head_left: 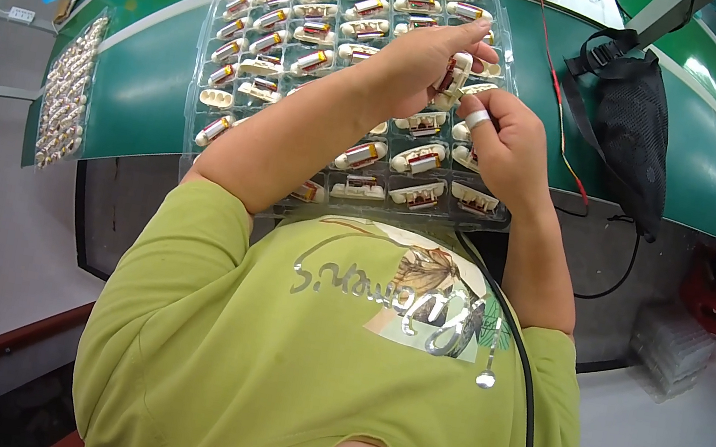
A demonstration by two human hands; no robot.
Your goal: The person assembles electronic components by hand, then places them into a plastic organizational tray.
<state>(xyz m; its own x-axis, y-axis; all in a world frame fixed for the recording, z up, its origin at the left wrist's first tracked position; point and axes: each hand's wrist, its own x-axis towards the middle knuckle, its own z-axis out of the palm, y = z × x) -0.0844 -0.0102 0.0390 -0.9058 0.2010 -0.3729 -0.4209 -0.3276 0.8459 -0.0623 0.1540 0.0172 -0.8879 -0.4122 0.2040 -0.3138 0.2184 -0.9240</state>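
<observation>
My left hand (pixel 422 64) is over the right part of a clear plastic tray (pixel 194 106). Its fingers grip a small cream-white plastic casing (pixel 454 77) with a dark red part inside. My right hand (pixel 510 150), a white band round one finger, is pinched at the casing's lower end; whatever sits between its fingertips is too small to make out. Rows of similar casings fill the tray's compartments. Many carry a silver cylindrical battery (pixel 312 61) with dark red and yellow edges, while a few, like one casing (pixel 216 98), show bare hollows.
The tray lies on a green tabletop (pixel 136 106). A black mesh bag (pixel 630 127) with a strap sits at right, beside a thin red cable (pixel 556 86). Another filled tray (pixel 69 95) stands at far left. Stacked clear trays (pixel 673 347) are low at right. A black cord (pixel 530 385) crosses my shirt.
</observation>
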